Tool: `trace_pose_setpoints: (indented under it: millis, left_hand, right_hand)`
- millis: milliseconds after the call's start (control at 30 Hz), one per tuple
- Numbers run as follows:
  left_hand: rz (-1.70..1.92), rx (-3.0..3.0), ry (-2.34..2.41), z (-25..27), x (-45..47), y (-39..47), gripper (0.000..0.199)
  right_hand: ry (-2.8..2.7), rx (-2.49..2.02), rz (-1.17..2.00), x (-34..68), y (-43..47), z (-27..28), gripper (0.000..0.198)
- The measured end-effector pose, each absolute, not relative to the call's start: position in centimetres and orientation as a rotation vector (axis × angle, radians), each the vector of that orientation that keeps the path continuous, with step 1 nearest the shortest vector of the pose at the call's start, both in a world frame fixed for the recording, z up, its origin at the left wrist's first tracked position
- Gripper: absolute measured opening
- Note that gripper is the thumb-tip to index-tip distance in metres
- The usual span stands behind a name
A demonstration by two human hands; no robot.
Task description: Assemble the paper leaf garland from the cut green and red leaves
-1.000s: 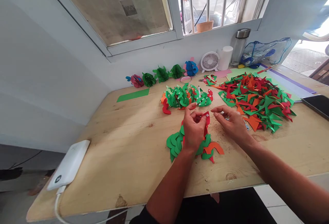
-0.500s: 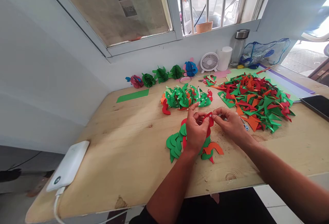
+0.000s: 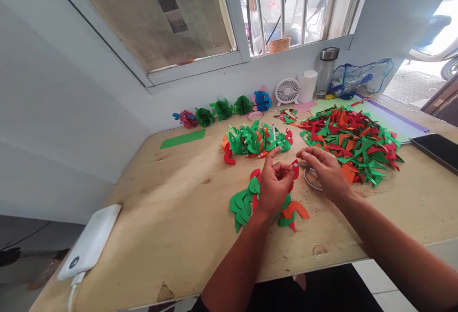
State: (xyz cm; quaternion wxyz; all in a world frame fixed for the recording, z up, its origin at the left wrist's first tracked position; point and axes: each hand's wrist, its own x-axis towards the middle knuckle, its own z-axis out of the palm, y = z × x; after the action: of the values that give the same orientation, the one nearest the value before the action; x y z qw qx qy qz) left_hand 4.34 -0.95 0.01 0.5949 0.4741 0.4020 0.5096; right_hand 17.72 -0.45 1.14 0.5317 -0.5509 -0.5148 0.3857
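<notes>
My left hand (image 3: pixel 274 184) pinches a red paper cutout (image 3: pixel 295 171) between thumb and fingers. A small white square shows near the cutout's tip. Just to the right, my right hand (image 3: pixel 324 171) has its thumb and fingertips pressed together, apart from the cutout; whatever they hold is too small to make out. Beneath the right hand lies a pale ring (image 3: pixel 312 183), partly covered by the fingers. Under and around my left hand spread green paper cutouts (image 3: pixel 243 204), some red pieces and an orange curved cutout (image 3: pixel 296 210), partly hidden by the hand.
Behind my hands lies a heap of green cutouts with white squares (image 3: pixel 250 138). Paper scraps (image 3: pixel 352 145) are piled at right, beside a phone (image 3: pixel 438 150). Along the wall stand folded paper figures (image 3: pixel 222 108), a small fan (image 3: pixel 287 91) and a bottle (image 3: pixel 325 71). A power bank (image 3: pixel 89 243) lies left.
My right hand has moved off the red cutout, baring the white square on its tip and more of the ring below. My left hand still holds the cutout. The view has shifted slightly.
</notes>
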Motion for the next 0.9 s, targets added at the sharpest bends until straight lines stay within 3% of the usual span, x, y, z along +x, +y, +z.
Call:
trace_pose_setpoints:
  millis: [367,900]
  left_hand:
    - [1.029,1.223,0.813,-0.33,4.44,-1.05,0.06]
    - [1.021,1.302,0.83,-0.46,4.49,-1.02,0.054]
  right_hand:
    - [-1.098,-1.192,1.113,18.18,-0.25,1.07,0.025]
    - [-1.096,-1.184,1.085,18.16,-0.27,0.95,0.028]
